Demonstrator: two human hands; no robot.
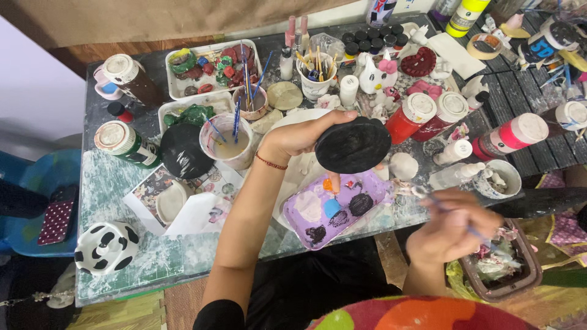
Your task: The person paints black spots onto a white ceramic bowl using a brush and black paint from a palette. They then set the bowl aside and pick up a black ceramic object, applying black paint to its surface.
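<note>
At a crowded craft table, the left hand (293,139) grips a flat, black-painted oval piece (353,145) above the lilac plastic paint tray (306,227), keeping wet paint clear, while the blurred right hand (451,229) pinches a thin blue-handled brush (474,232) beside it.

The left arm rises bare from the lower middle of the view and reaches forward, the forearm straight and sloping up to the right. A thin red band circles its wrist. The left hand (302,135) is turned palm-side toward the right, its thumb stretched along the top and the other fingers curled beneath, closed in a firm grip. The right forearm enters from the bottom edge further to the right and stands shorter and steeper in the view. The right hand (451,231) is blurred; its fingers are bunched together in a pinching hold, knuckles facing upward, well apart from the left hand.
</note>
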